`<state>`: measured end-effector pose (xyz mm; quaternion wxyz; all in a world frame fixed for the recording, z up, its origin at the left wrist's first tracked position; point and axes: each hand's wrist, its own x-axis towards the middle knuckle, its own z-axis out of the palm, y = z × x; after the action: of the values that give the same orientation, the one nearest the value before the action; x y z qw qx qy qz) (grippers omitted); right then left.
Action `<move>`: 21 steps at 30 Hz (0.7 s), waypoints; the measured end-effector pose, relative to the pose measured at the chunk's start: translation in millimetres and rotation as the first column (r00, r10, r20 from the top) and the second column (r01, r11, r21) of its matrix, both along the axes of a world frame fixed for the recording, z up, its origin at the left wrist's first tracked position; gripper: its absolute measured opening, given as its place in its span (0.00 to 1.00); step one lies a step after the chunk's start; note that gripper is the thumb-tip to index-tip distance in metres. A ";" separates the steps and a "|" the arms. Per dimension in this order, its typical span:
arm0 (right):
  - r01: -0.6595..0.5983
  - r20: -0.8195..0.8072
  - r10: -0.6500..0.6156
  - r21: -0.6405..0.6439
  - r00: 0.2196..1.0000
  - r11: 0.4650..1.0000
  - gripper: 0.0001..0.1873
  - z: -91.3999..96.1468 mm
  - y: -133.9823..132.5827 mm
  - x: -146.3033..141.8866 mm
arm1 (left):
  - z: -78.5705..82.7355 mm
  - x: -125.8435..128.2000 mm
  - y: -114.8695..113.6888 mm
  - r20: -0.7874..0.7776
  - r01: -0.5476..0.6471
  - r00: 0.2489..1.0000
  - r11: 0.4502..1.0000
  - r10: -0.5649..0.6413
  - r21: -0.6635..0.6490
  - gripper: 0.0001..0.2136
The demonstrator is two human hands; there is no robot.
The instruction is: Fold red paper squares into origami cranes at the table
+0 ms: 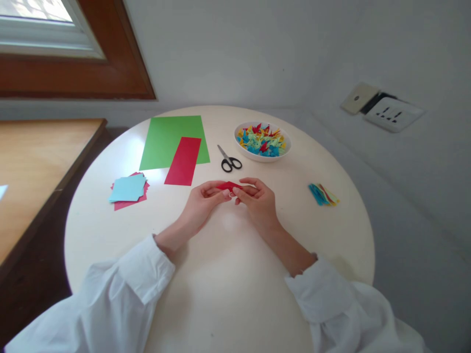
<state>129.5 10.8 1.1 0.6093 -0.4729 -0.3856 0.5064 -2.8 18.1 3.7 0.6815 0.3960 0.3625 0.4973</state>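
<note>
Between my two hands is a small folded piece of red paper (229, 186), held above the middle of the white round table. My left hand (206, 198) pinches its left side with thumb and fingers. On the other side, my right hand (257, 198) grips the paper, thumb toward me. The fingers cover much of the paper, so its full shape is hidden. Just beyond the hands lie scissors (228, 161) with black handles, blades pointing away. A red paper strip (183, 162) overlaps a green sheet (156, 142) behind my left hand.
A white bowl (259, 158) full of colourful folded paper pieces stands at the back right. Square papers (128, 188), light blue over red, are stacked at the left. Several narrow coloured paper pieces (323, 194) lie at the right. A wall with a socket (393, 113) borders the table (228, 284).
</note>
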 end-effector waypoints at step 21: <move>-0.135 0.213 0.115 0.078 0.970 0.988 0.08 -8.2 -1.7 0.4 | -1.5 -2.5 2.3 -0.143 -0.051 0.988 0.998 0.053 0.021 0.08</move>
<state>129.8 9.2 -7.1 0.5537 -0.4694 -0.4990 0.4733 -5.3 20.5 2.3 0.6371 0.4268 0.4164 0.4884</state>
